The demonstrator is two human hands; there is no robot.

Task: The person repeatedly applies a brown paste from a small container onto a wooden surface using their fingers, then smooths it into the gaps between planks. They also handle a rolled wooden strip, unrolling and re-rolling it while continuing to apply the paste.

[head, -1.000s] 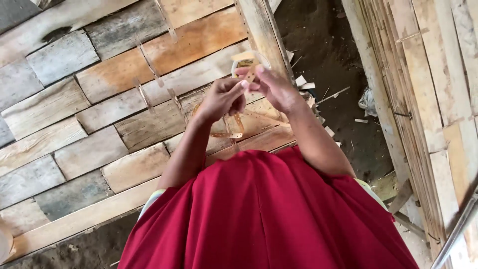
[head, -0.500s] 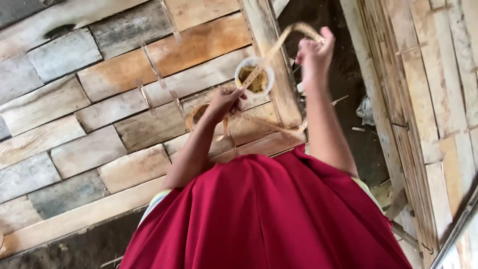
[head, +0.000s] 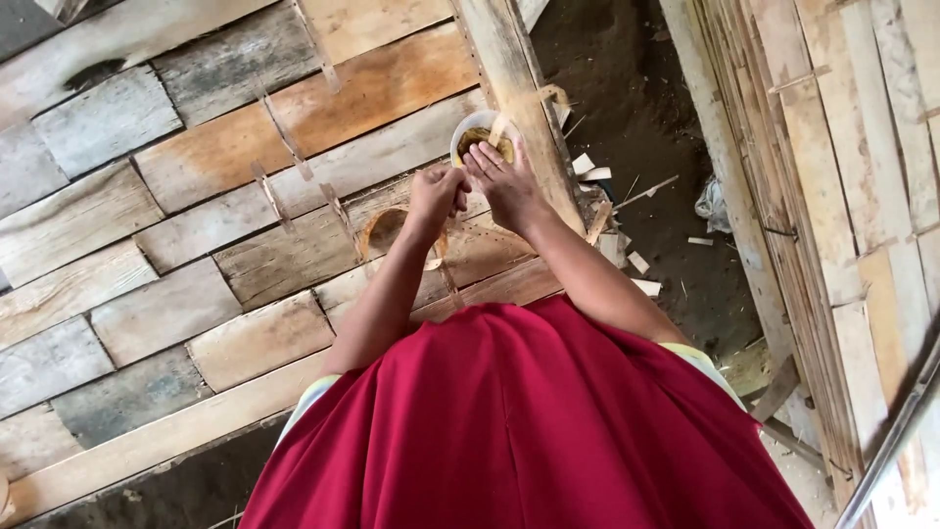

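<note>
My left hand (head: 437, 192) and my right hand (head: 506, 183) meet fingertip to fingertip just below a small white cup (head: 468, 124) of brownish material on the plank floor. Both pinch a thin pale cane strip (head: 443, 257). Under my left wrist the strip curls into a coiled loop (head: 384, 227), and a short end arcs past the cup toward the wooden post (head: 509, 78). My red garment (head: 529, 421) fills the lower part of the view and hides my lap.
Weathered floor planks (head: 176, 225) stretch to the left, with several loose thin strips (head: 279, 132) lying on them. Bare dirt with wood chips (head: 627, 186) lies to the right, bordered by a slatted bamboo wall (head: 832, 176).
My right hand, raised high and to the right with the strip drawn taut half a second ago, has come back down beside my left hand at the cup.
</note>
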